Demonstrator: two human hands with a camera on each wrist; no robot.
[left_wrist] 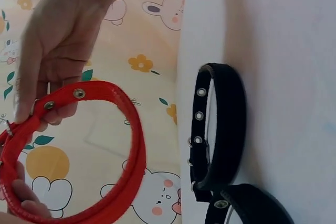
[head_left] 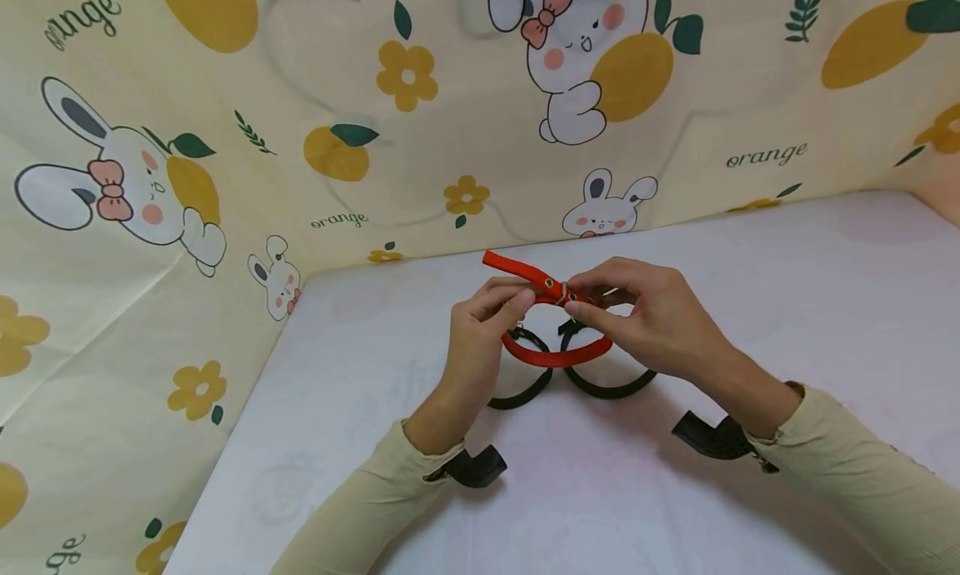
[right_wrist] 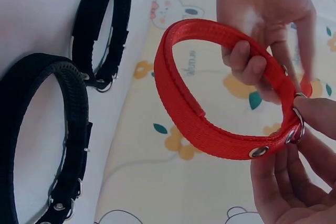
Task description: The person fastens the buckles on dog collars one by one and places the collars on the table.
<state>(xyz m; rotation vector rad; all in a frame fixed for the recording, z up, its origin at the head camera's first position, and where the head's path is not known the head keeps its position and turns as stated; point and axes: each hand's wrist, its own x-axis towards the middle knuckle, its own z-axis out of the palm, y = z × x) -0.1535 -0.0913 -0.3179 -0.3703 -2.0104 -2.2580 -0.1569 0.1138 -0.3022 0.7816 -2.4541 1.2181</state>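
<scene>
A red collar (head_left: 557,359) with metal eyelets is fastened into a loop and held up in front of me. My left hand (head_left: 477,342) pinches its left side near the buckle, thumb on top. The right hand (head_left: 663,321) pinches the strap at the buckle's right. Between the hands, the loose strap end (head_left: 513,264) sticks up to the left through the metal buckle (head_left: 562,292). The right wrist view shows a D-shaped metal ring (right_wrist: 299,125) and an eyelet (right_wrist: 259,152) by the right fingertips.
Two black collars (head_left: 609,392) (head_left: 517,402), looped and standing on edge, are side by side on the white table (head_left: 337,442) just behind the red one. A printed cloth (head_left: 420,150) with rabbits and oranges hangs behind the table. Black bands (head_left: 480,467) sit at both wrists.
</scene>
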